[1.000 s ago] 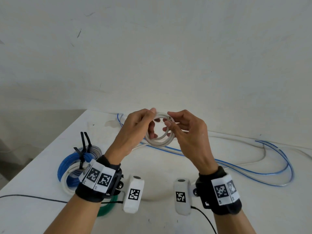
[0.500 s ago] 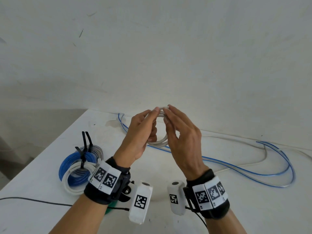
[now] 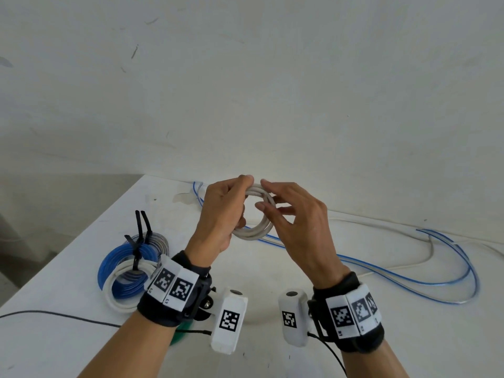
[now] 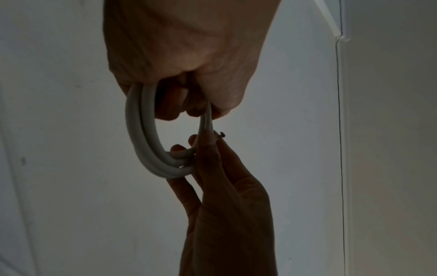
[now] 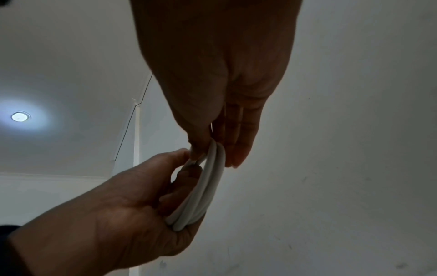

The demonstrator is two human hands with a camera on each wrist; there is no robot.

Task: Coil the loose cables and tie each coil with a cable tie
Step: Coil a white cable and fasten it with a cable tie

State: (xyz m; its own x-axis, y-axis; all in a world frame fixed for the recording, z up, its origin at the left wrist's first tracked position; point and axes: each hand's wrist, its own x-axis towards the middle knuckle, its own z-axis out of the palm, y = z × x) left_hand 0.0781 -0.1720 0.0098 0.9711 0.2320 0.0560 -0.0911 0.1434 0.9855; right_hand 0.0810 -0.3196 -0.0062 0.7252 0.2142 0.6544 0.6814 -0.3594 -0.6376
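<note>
A small white cable coil [image 3: 256,231] of a few loops is held up above the white table [image 3: 272,282]. My left hand [image 3: 234,197] grips its left side, fingers curled through the loop [image 4: 146,145]. My right hand [image 3: 272,197] pinches the coil's upper right side between thumb and fingers [image 5: 212,149]. In the left wrist view a cut cable end [image 4: 218,134] sticks out beside the right fingertips. A long loose blue and white cable [image 3: 409,279] lies over the table's right half.
At the left lie tied coils: a blue coil [image 3: 109,266], a white coil [image 3: 114,296] and a grey coil [image 3: 161,241], with black cable ties [image 3: 140,230] sticking up. A thin black wire [image 3: 54,315] crosses the front left. The wall stands close behind the table.
The hands, pressed close together over the edge-on coil half a second ago, have parted slightly. The coil has turned so that its loop faces me again.
</note>
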